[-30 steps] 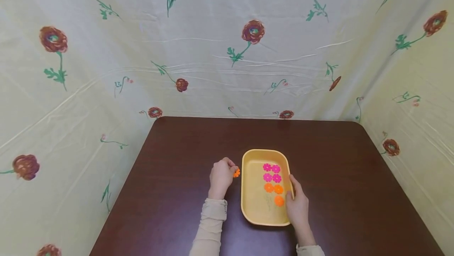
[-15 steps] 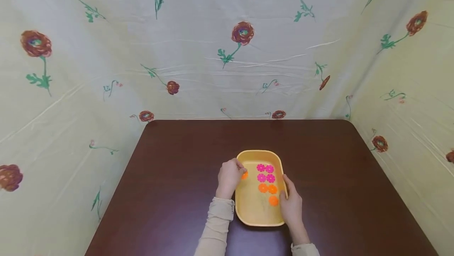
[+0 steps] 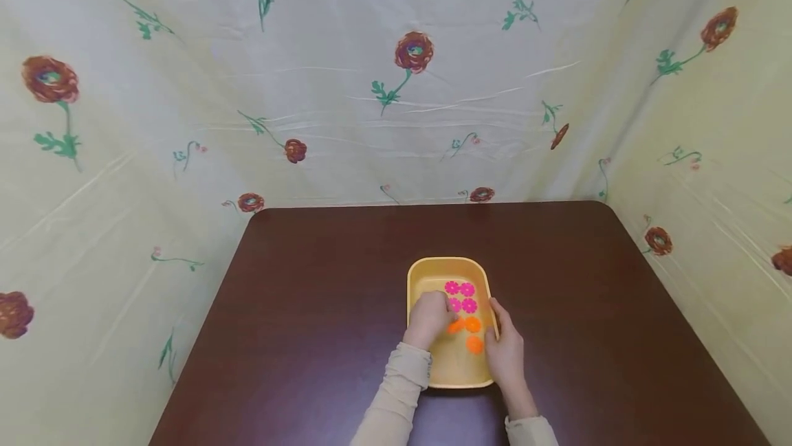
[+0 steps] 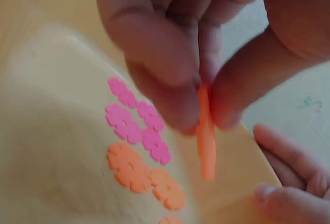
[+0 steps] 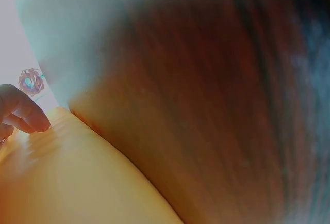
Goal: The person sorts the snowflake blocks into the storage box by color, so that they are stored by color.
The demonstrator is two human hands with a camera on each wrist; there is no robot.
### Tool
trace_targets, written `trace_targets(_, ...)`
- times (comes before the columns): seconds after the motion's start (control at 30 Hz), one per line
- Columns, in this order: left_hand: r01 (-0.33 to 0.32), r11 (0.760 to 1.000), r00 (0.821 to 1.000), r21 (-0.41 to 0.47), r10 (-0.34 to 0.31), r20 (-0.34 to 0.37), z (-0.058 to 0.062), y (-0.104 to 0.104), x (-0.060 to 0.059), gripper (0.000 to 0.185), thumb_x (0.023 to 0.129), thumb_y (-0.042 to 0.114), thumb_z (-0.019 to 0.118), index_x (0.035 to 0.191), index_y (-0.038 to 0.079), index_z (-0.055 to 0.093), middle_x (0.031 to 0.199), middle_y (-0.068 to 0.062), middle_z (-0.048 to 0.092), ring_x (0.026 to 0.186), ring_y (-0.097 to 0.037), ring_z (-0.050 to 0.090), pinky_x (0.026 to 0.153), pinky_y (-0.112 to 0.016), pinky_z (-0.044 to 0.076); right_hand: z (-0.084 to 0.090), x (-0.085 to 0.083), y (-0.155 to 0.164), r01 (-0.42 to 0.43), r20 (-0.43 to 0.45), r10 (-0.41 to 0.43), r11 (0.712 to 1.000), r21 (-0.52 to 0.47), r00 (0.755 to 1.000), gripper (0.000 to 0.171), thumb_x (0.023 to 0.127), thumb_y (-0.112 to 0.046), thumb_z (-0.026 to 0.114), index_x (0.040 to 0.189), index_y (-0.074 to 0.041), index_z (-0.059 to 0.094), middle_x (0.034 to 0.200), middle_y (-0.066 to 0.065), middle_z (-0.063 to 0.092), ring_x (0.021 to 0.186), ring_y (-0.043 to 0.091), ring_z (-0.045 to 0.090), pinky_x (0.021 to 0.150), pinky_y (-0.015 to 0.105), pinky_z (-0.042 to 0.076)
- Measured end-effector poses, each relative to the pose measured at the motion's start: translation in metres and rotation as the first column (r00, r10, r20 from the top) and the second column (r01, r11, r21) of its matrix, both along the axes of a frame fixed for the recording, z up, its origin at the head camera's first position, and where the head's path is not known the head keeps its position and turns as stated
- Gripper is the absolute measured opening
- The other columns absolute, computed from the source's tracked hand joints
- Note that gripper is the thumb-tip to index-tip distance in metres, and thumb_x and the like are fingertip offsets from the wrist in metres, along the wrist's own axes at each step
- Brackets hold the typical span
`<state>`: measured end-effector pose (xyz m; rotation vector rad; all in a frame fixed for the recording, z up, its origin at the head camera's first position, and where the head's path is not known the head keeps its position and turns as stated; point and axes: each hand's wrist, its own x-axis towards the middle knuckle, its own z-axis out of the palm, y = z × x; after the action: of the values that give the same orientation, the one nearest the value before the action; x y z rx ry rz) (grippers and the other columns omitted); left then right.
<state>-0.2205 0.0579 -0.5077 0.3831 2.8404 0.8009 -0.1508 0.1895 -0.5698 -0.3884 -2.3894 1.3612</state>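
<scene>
From the left wrist view we see what the head view hides: the left hand (image 4: 206, 43) pinches an orange flower piece (image 4: 206, 136) on edge between the thumb and curled fingertips (image 4: 160, 95), and the piece hangs just above the floor of the yellow tray (image 4: 46, 131). From the head view we only see the back of this left hand (image 3: 428, 317) over the middle of the tray (image 3: 418, 274), with a sliver of orange at its fingertips. The right hand (image 3: 504, 353) lies along the tray's right rim, its fingers laid against the wall and its thumb on the inside; in the right wrist view we find mostly blur, a fingertip (image 5: 26, 113) resting on the rim, and we cannot tell how firmly it grips. Between the two hands, on the tray floor, we count four pink flower pieces (image 3: 460, 297) in two pairs just beyond the left fingertips, and nearer the wrists two orange flower pieces (image 3: 465, 325) side by side with one more orange piece (image 3: 474, 345) below them, close to the right thumb. The left wrist view shows the pink pieces (image 4: 135, 125) and the orange pair (image 4: 147, 177) lying flat beneath the held piece. The tray rests on a dark brown table (image 3: 322, 281), and beyond the hands stands a pale cloth (image 3: 346, 88) printed with red flowers.
</scene>
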Motion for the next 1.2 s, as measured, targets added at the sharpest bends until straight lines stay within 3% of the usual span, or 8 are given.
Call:
trace_targets(0.2,0.047,0.999,0.998,-0.009,-0.047,0.050,-0.002,0.005,0.003,0.033,0.075,0.010,0.071,0.047,0.010,0.053,0.046,0.003,0.042,0.043,-0.011,0.038,0.044,-0.021,0.032,-0.002,0.001,-0.001,0.017,-0.028,-0.016,1.000,0.016,0.999,0.050,0.083,0.007,0.054,0.130,-0.006,0.049,0.130,0.014,0.052,0.110,0.031,0.054,0.080,0.043,0.046)
trace_targets(0.33,0.070,0.997,0.995,-0.025,-0.068,0.078,-0.002,0.011,0.003,0.027,0.073,0.007,0.071,0.051,0.010,0.056,0.049,0.003,0.046,0.046,-0.012,0.041,0.045,-0.022,0.034,-0.002,0.000,0.001,0.034,-0.059,-0.033,0.999,0.024,0.998,0.050,0.081,0.009,0.054,0.129,-0.006,0.050,0.128,0.013,0.054,0.111,0.030,0.053,0.080,0.042,0.046)
trace_targets(0.47,0.128,0.988,0.986,-0.081,-0.118,0.119,-0.002,0.018,0.003,0.014,0.071,0.007,0.073,0.062,0.013,0.065,0.061,0.004,0.057,0.055,-0.011,0.049,0.051,-0.024,0.040,-0.001,0.000,0.002,0.035,-0.046,-0.034,0.999,0.026,0.998,0.051,0.081,0.009,0.054,0.129,-0.007,0.050,0.128,0.014,0.054,0.084,0.028,0.057,0.060,0.029,0.044)
trace_targets(0.53,0.150,0.984,0.982,-0.092,-0.137,0.133,-0.001,0.020,0.004,0.012,0.070,0.007,0.074,0.065,0.014,0.067,0.065,0.005,0.060,0.059,-0.010,0.050,0.054,-0.024,0.041,-0.001,0.001,0.003,0.034,-0.036,-0.033,0.999,0.026,0.999,0.051,0.082,0.009,0.054,0.130,-0.008,0.049,0.128,0.015,0.053,0.067,0.024,0.050,0.051,0.026,0.037)
trace_targets(0.63,0.159,0.982,0.979,-0.101,-0.144,0.141,-0.003,0.022,0.006,0.013,0.072,0.007,0.072,0.063,0.013,0.065,0.064,0.003,0.059,0.057,-0.012,0.049,0.052,-0.025,0.040,0.000,0.003,0.003,0.033,-0.024,-0.032,0.999,0.019,0.999,0.051,0.082,0.008,0.053,0.130,-0.008,0.049,0.128,0.015,0.053,0.055,0.019,0.039,0.048,0.024,0.034)
trace_targets(0.87,0.131,0.985,0.982,-0.108,-0.114,0.153,-0.013,0.017,0.013,0.012,0.069,0.002,0.070,0.064,0.012,0.065,0.065,0.002,0.059,0.056,-0.013,0.048,0.049,-0.025,0.039,-0.001,0.007,0.000,0.005,0.017,-0.005,1.000,0.000,1.000,0.050,0.083,0.008,0.053,0.130,-0.007,0.049,0.128,0.016,0.052,0.051,0.014,0.033,0.045,0.023,0.034)
trace_targets(0.97,0.131,0.987,0.982,-0.089,-0.117,0.145,-0.014,0.017,0.012,0.012,0.067,0.000,0.070,0.068,0.012,0.068,0.068,0.002,0.061,0.058,-0.013,0.049,0.050,-0.025,0.040,-0.001,0.006,0.000,0.012,0.007,-0.012,1.000,0.000,1.000,0.050,0.083,0.009,0.053,0.130,-0.007,0.049,0.128,0.015,0.053,0.054,0.016,0.038,0.046,0.023,0.035)
trace_targets(1.2,0.133,0.982,0.984,-0.133,-0.114,0.138,-0.016,0.019,0.010,0.017,0.071,0.004,0.068,0.056,0.011,0.061,0.062,0.000,0.056,0.054,-0.014,0.047,0.048,-0.025,0.038,-0.003,0.005,-0.002,0.016,-0.005,-0.016,1.000,-0.002,1.000,0.051,0.083,0.008,0.053,0.131,-0.008,0.049,0.128,0.015,0.053,0.055,0.017,0.038,0.046,0.023,0.034)
